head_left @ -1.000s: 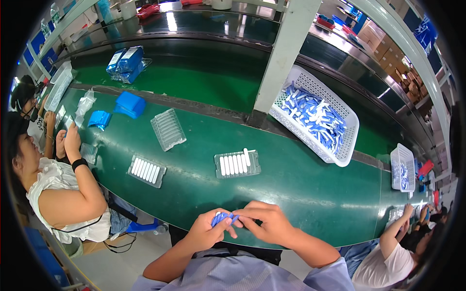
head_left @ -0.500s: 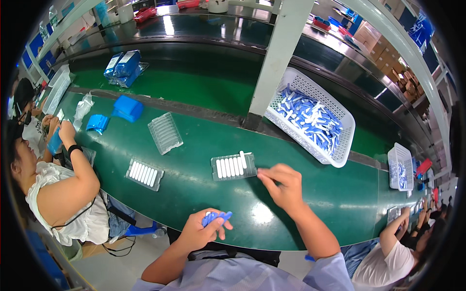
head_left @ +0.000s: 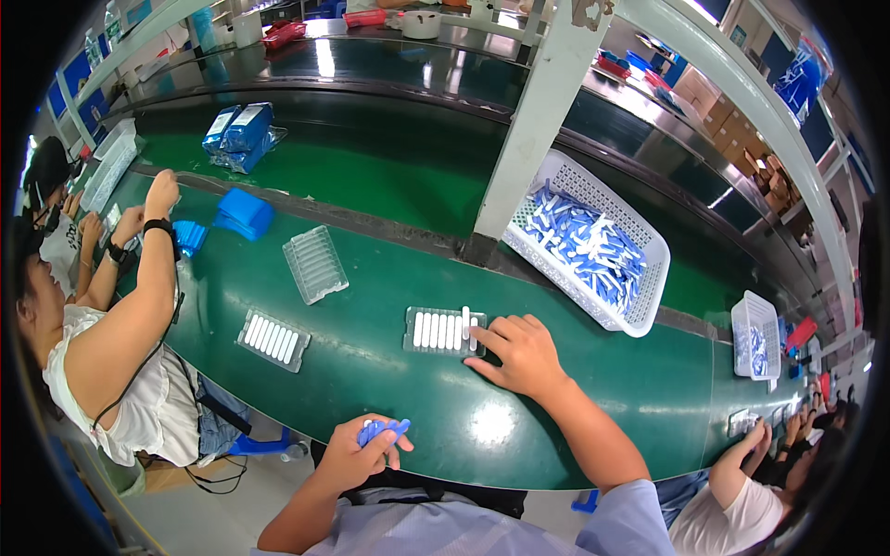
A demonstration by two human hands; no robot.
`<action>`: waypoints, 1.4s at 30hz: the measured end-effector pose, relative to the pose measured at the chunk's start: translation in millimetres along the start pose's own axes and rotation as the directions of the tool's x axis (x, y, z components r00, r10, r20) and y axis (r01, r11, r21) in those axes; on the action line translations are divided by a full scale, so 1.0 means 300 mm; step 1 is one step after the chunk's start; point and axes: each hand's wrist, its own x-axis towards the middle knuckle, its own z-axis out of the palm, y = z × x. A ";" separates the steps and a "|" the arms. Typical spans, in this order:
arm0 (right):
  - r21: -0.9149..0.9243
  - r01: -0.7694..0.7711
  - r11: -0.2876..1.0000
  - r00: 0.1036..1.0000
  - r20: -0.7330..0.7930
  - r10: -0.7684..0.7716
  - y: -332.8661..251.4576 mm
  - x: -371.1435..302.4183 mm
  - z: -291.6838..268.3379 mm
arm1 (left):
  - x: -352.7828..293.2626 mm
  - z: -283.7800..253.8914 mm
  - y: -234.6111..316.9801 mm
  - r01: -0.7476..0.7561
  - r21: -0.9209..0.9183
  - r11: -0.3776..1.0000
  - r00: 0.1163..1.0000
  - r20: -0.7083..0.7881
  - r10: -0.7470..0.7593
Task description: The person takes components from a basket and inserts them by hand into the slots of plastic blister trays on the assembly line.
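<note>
My left hand (head_left: 363, 452) is closed around a few small blue-and-white plastic pieces (head_left: 382, 430), low over the table's near edge. My right hand (head_left: 521, 354) reaches to the right end of a clear plastic tray (head_left: 410, 347). Its index fingertip touches a white stick (head_left: 474, 335) there, and the thumb is spread away from it. Several white sticks (head_left: 434, 331) lie side by side in this tray. One white stick (head_left: 465, 320) juts above the others beyond the tray's far edge. The curled fingers of my right hand are partly hidden.
A second filled tray (head_left: 273, 340) and an unfilled clear tray (head_left: 315, 265) lie to the left. A white basket (head_left: 655, 283) of blue-and-white pieces stands right of a post (head_left: 524, 120). Blue packs (head_left: 243, 215) lie far left. Co-workers sit at both sides.
My right hand has moved left onto the tray's end, its pinch loosened. Another white stick now shows at that end. My left hand has shifted slightly left and down, still holding the pieces.
</note>
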 end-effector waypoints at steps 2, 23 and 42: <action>0.011 -0.002 1.000 0.999 0.035 0.001 0.003 0.004 0.014 | -0.002 -0.007 -0.001 -0.015 -0.014 1.000 1.000 0.016 0.015; 0.254 -0.030 0.967 0.999 0.052 0.017 -0.214 -0.008 0.064 | -0.020 -0.028 -0.028 0.076 -0.131 0.988 0.985 0.166 -0.054; 0.006 -0.433 0.902 0.897 0.108 0.429 -0.445 0.706 0.470 | -0.136 -0.088 -0.054 0.076 -0.053 0.996 0.986 0.154 -0.067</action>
